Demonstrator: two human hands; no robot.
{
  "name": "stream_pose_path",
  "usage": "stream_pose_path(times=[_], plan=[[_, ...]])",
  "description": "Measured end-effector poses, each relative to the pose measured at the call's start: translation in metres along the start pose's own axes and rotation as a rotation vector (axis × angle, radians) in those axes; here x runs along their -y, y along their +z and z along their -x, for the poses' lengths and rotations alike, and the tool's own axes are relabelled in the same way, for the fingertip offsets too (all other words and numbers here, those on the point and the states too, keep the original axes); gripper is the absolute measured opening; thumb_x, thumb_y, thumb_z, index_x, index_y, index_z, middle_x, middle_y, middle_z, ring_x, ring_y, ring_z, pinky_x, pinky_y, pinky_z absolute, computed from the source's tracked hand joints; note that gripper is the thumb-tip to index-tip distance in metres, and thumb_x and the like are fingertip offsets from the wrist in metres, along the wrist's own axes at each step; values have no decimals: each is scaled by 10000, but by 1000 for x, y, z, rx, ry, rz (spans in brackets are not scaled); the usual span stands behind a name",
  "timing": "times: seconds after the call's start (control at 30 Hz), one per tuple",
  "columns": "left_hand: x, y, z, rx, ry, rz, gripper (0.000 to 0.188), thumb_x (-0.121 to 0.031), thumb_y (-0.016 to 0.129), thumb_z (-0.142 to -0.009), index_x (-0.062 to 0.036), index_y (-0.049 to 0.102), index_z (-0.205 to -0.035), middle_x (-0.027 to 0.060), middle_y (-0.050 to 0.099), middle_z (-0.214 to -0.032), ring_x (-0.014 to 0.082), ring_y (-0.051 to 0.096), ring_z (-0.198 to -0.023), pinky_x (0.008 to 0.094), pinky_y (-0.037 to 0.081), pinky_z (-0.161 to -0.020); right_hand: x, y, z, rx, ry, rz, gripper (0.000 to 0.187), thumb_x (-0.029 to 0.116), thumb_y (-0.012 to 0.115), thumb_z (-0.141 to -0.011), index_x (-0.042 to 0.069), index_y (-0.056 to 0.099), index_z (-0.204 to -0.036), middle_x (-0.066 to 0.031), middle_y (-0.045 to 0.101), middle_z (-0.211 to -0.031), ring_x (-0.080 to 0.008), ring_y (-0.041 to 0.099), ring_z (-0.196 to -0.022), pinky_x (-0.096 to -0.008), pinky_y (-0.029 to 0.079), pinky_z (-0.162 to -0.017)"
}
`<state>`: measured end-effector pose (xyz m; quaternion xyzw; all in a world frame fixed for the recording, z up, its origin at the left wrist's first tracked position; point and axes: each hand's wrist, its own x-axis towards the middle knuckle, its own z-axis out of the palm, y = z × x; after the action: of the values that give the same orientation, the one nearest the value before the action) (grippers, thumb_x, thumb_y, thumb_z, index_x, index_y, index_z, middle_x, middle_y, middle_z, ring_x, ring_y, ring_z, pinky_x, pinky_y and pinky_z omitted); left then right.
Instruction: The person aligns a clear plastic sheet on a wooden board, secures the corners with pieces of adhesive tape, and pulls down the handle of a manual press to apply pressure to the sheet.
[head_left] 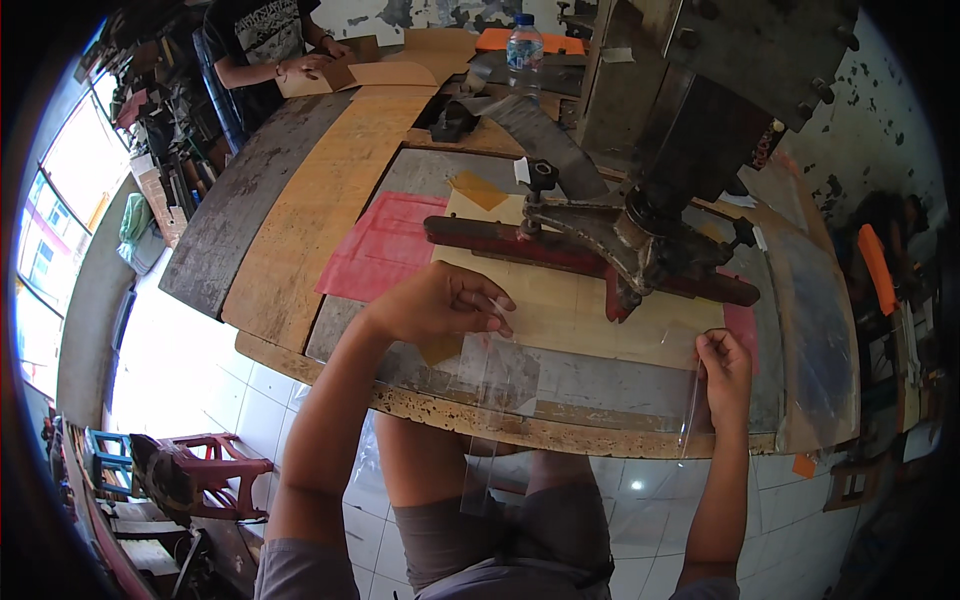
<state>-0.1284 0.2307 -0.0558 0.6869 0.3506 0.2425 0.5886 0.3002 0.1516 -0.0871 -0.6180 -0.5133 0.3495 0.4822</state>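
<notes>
A clear plastic sheet (pixel 600 395) hangs between my two hands over the table's front edge, its lower part reaching down in front of my legs. My left hand (pixel 440 298) has its fingers curled and pinched at the sheet's upper left. At the opposite side, my right hand (pixel 725 368) pinches the sheet's edge between thumb and fingers. Beyond the sheet is a press with a long dark bar (pixel 590 262) set above a pale yellow board (pixel 560 315). A red sheet (pixel 385 245) shows from under that board. The sheet's exact outline is hard to make out.
The press column (pixel 690 140) rises at the back right. A water bottle (pixel 524 50) stands behind it to the left. At the far left, another person's hands (pixel 315 62) touch brown cardboard (pixel 400 72). Clear sheets (pixel 815 340) lie at the table's right; a red stool (pixel 220 465) stands on the floor.
</notes>
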Motion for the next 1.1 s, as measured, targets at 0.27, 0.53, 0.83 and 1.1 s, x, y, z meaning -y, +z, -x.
stream_pose_path(times=[0.27, 0.53, 0.83, 1.1], plan=[[26, -4, -3, -36, 10, -68, 250, -81, 752, -959, 2, 720, -1193, 63, 786, -1000, 101, 742, -894, 241, 582, -755, -12, -3, -2, 22, 0, -68, 157, 205, 692, -1018, 58, 657, -977, 39, 631, -839, -44, 515, -707, -216, 390, -651], [12, 2, -4, -36, -35, -95, 253, -118, 787, -941, -17, 727, -1166, 25, 768, -926, 53, 674, -755, 229, 543, -665, -1, -14, 2, 89, 46, -206, 147, 237, 687, -1015, 94, 660, -997, 37, 652, -894, -57, 574, -817, -234, 430, -750], [-11, 18, 51, -184, 73, -144, 310, -156, 795, -938, -25, 720, -1209, 22, 769, -932, 76, 688, -809, 268, 561, -761, 35, -13, 44, 154, -11, -242, 151, 213, 648, -1019, 69, 651, -974, -57, 727, -925, -114, 660, -874, -290, 490, -839], [-52, 108, 240, -413, 181, -406, 186, -141, 806, -924, -56, 793, -1088, 77, 800, -918, 189, 785, -855, 304, 601, -796, 91, -36, 192, 70, -223, -250, 304, 251, 823, -916, 14, 635, -940, -54, 647, -769, -177, 686, -706, -306, 544, -711]])
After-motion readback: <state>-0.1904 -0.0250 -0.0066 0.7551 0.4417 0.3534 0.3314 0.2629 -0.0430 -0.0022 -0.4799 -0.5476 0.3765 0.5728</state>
